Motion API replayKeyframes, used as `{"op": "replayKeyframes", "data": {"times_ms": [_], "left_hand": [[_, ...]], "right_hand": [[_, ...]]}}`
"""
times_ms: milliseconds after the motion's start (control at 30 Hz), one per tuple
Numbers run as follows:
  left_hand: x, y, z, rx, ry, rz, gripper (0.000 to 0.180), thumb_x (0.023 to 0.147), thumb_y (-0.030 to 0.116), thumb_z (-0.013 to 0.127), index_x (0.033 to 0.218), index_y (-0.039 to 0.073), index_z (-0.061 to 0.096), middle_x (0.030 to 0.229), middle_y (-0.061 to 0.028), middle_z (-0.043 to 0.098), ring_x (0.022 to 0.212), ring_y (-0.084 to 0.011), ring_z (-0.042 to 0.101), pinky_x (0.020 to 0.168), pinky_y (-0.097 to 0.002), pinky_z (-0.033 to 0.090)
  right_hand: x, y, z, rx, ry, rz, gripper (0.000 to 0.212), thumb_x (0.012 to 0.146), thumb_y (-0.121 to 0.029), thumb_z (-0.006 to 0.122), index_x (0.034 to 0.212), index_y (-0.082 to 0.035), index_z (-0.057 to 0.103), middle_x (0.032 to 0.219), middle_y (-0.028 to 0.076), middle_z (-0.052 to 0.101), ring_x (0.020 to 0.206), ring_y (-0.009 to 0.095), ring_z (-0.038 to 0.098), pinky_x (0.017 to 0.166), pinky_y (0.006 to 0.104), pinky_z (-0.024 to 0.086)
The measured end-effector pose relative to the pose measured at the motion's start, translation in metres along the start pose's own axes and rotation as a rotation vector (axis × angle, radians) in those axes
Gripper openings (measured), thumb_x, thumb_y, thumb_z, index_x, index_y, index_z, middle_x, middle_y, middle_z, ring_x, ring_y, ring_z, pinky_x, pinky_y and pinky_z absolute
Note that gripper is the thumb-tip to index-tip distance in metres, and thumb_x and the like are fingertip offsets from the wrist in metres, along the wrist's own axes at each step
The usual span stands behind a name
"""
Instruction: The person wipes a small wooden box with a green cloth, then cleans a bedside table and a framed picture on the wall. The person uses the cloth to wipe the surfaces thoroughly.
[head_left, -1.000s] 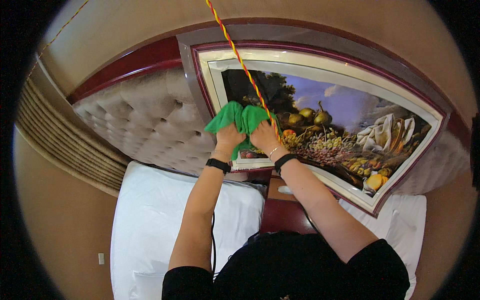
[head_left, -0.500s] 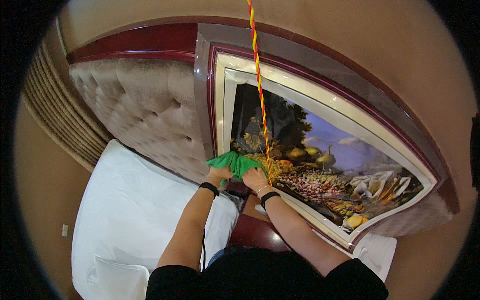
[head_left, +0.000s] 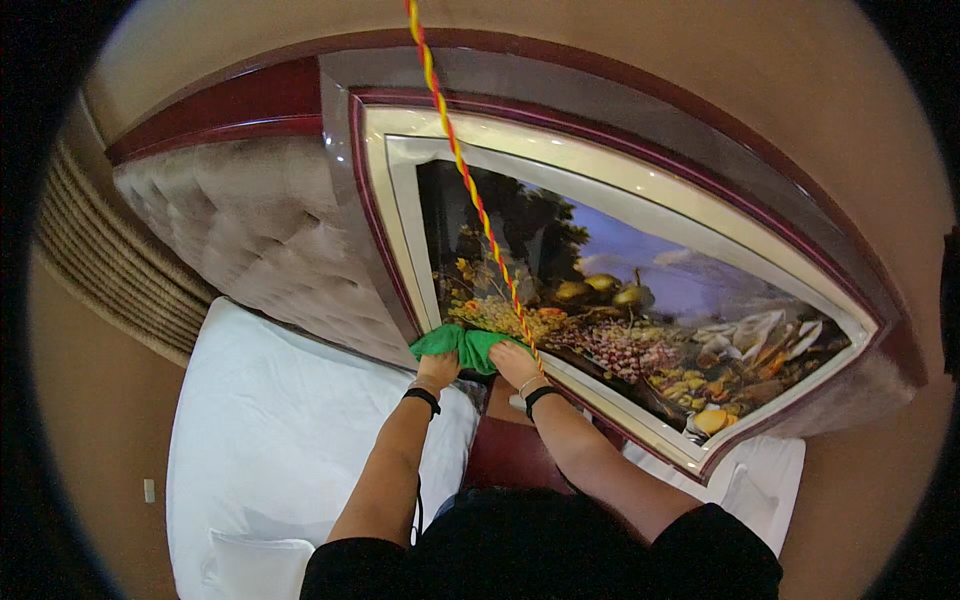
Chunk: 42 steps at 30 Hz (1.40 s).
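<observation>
A green cloth is bunched between my two hands at the lower left corner of a framed still-life picture of fruit. My left hand grips the cloth's left part, its fingers mostly covered by the fabric. My right hand is closed on the cloth's right end. The cloth overlaps the picture's pale frame border; whether it presses on the surface I cannot tell. Both wrists wear black bands, and a thin bracelet is on the right one.
A red and yellow twisted cord hangs in front of the picture, reaching down beside my right hand. To the left are a tufted grey headboard and a white bed. A dark red glossy cabinet stands below my hands; another white bed is at right.
The view has turned, so the picture and headboard sit farther left. My hands and the cloth are slightly lower in view, still together, and the cloth's folds have shifted.
</observation>
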<state>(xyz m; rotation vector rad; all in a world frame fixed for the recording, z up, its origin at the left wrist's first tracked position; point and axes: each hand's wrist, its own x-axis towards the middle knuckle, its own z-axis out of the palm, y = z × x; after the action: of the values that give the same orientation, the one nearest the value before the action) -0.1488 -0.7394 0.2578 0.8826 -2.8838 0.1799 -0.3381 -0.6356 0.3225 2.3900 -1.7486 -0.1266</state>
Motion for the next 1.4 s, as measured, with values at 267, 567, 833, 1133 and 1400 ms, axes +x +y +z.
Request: {"op": "replayKeyframes", "data": {"times_ms": [267,567,833,1133,1400], "left_hand": [[0.007,0.044,-0.031,-0.110,-0.205,0.231,0.038,0.085,0.034,0.055,0.117,0.014,0.056,0.120,-0.0049,0.058,0.115,-0.0207,0.050,0.094,-0.0395,0.039],[0.011,0.075,-0.049,-0.107,-0.144,0.336,0.040,0.079,0.019,0.059,0.119,0.014,0.054,0.114,-0.0020,0.058,0.111,-0.0199,0.052,0.093,-0.0347,0.040],[-0.075,0.081,-0.111,-0.233,0.265,0.332,0.038,0.076,0.022,0.064,0.109,0.004,0.058,0.106,-0.0180,0.058,0.096,-0.0360,0.055,0.081,-0.0479,0.043],[-0.118,0.164,-0.193,-0.428,0.273,0.757,0.038,0.074,0.028,0.068,0.107,0.009,0.060,0.112,-0.0133,0.056,0.107,-0.0339,0.051,0.092,-0.0503,0.037],[-0.073,0.310,-0.247,-1.518,-0.060,0.560,0.037,0.082,0.022,0.060,0.113,0.002,0.055,0.113,-0.0174,0.057,0.106,-0.0310,0.054,0.093,-0.0390,0.039]], "right_hand": [[-0.072,0.017,0.013,-0.145,-0.202,0.154,0.016,0.081,-0.012,0.056,0.096,-0.014,0.063,0.103,-0.001,0.057,0.109,0.015,0.049,0.101,0.0316,0.034],[-0.103,0.002,-0.024,-0.210,-0.261,0.309,0.015,0.085,-0.014,0.054,0.096,-0.014,0.062,0.111,-0.001,0.055,0.118,0.017,0.043,0.112,0.0366,0.023],[-0.129,-0.027,-0.098,0.070,0.079,0.074,0.019,0.078,-0.017,0.056,0.094,-0.010,0.064,0.101,0.006,0.059,0.107,0.024,0.051,0.106,0.0440,0.030],[-0.258,-0.064,-0.117,0.282,0.268,0.223,0.043,0.069,-0.020,0.064,0.110,-0.008,0.058,0.112,0.011,0.055,0.111,0.028,0.048,0.101,0.0446,0.034],[-0.368,-0.039,-0.170,0.904,0.700,0.667,0.045,0.077,-0.030,0.064,0.116,-0.008,0.055,0.119,0.016,0.054,0.114,0.034,0.048,0.099,0.0431,0.036]]}}
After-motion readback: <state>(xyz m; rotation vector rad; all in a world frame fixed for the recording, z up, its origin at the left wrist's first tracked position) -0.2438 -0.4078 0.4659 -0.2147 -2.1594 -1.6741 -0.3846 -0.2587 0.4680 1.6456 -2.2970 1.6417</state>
